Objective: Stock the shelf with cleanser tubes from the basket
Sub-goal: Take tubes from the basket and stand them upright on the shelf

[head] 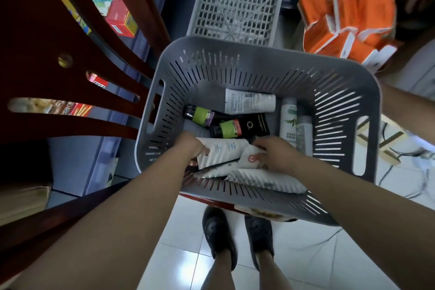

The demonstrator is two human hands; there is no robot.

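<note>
Both of the person's hands reach down into the grey slotted plastic basket (259, 70). The left hand (193, 148) has its grip curled round the end of a white cleanser tube with blue print (223, 150), thumb over its face. The right hand (275, 153) rests fingers on a white tube with a red round logo (249, 160); whether that grip has closed cannot be told. Deeper in the basket lie a white tube with a barcode (249, 101), two black tubes with green labels (226, 125) and a pale bottle with leaf print (288, 120) (against the right wall). A light grey lattice crate (237, 7) stands beyond, dark sandals (219, 235) on the white tiled floor (183, 231) below.
</note>
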